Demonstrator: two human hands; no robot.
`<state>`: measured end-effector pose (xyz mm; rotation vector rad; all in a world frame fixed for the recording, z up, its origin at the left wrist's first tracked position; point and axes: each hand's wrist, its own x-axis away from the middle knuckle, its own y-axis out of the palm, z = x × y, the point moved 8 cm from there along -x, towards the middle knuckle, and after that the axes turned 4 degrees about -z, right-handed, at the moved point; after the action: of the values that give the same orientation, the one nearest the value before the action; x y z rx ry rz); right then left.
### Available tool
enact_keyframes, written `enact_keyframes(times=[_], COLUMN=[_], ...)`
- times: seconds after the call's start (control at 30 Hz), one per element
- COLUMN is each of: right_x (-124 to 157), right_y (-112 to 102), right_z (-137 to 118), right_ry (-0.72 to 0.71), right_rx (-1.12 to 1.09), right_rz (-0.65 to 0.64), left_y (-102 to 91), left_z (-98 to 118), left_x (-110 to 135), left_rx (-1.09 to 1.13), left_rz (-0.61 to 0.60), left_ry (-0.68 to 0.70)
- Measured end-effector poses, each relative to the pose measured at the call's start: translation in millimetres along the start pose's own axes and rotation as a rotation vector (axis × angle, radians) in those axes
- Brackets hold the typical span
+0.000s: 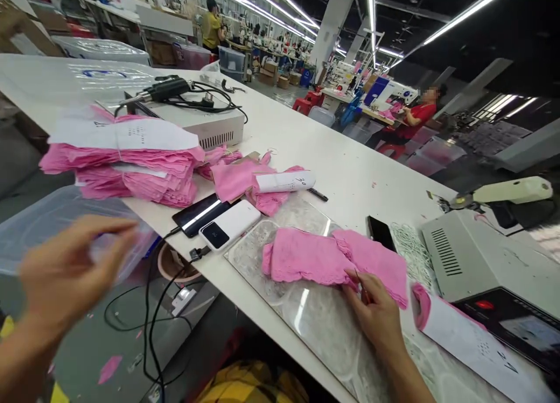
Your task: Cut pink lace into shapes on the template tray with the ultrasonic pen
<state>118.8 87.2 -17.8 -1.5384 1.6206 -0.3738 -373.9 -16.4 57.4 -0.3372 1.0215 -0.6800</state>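
My right hand point(374, 309) rests on the near edge of a pile of pink fabric pieces point(332, 257) lying on a clear plastic sheet point(306, 315) on the white table point(341, 164). Its fingers pinch the fabric edge together with a thin dark tool. My left hand point(70, 269) hangs blurred in the air off the table's left edge, over a clear plastic bin point(39, 222), fingers loosely curled with nothing visible in them.
A tall stack of pink fabric with white paper point(126, 158) sits at the left. Smaller pink pieces with a paper roll point(284, 181), a phone point(196, 215), a white power bank point(230, 225), another phone point(381, 232), two grey machines point(476, 257) point(205, 126), cables. A person in red point(415, 117) works far off.
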Motion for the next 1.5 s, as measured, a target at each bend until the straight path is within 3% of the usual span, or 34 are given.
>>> enact_keyframes(times=[0.07,0.1,0.17,0.27,0.37,0.43,0.53,0.6,0.7,0.8,0.93,1.1,1.2,1.27,1.37,1.5], right_x=[-4.4,-6.6,-10.6,-13.8,-15.4,-17.8,-26.0,-33.8,-44.4,-51.1,-52.5,-26.0,4.6,21.6,37.6,49.8], right_y=[0.6,1.3,2.7,1.3,-5.4,-9.8,-15.3,-18.2,-21.2,-23.7,-33.0,-56.1,-51.6,-41.4,-34.6,-49.9], right_z=[1.6,2.8,5.7,7.5,3.5,-2.5,-14.8,-24.4,-39.6,-49.9,-48.0,-48.2,-59.1,-72.3,-85.6,-79.6], right_ry=[0.003,0.007,0.015,0.018,0.01,0.005,-0.009,-0.022,-0.053,-0.077,-0.038,0.08,0.168,0.164,0.145,0.146], right_rx=[-0.022,-0.032,-0.056,-0.095,-0.097,-0.087,-0.085,-0.091,-0.112,-0.133,-0.16,-0.239,-0.405,-0.485,-0.518,-0.432], right_rz=[-0.043,-0.077,-0.15,-0.207,-0.165,-0.121,-0.076,-0.072,-0.084,-0.083,-0.024,0.189,0.29,0.306,0.345,0.444], left_y=[36.1,55.8,101.7,165.6,200.4,203.6,192.3,186.2,192.9,214.3,229.6,216.7,203.1,197.9,198.1,205.5], left_z=[90.2,123.9,171.3,198.0,197.7,196.5,203.4,218.2,250.5,272.5,279.0,273.3,273.7,276.2,287.5,313.4], left_x=[19.8,31.2,51.9,70.5,75.5,72.1,61.6,59.4,62.8,56.4,26.9,-30.8,-51.2,-49.1,-24.5,24.3], left_rx=[0.222,0.297,0.341,0.207,0.069,0.053,0.101,0.134,0.161,0.224,0.249,0.385,0.521,0.62,0.783,1.012], left_rz=[-0.285,-0.393,-0.594,-0.779,-0.88,-0.878,-0.795,-0.773,-0.868,-1.019,-1.027,-0.984,-0.972,-0.982,-1.026,-1.107], left_ry=[0.442,0.563,0.722,0.837,0.892,0.902,0.862,0.856,0.844,0.645,0.444,0.236,0.053,-0.092,-0.28,-0.47])
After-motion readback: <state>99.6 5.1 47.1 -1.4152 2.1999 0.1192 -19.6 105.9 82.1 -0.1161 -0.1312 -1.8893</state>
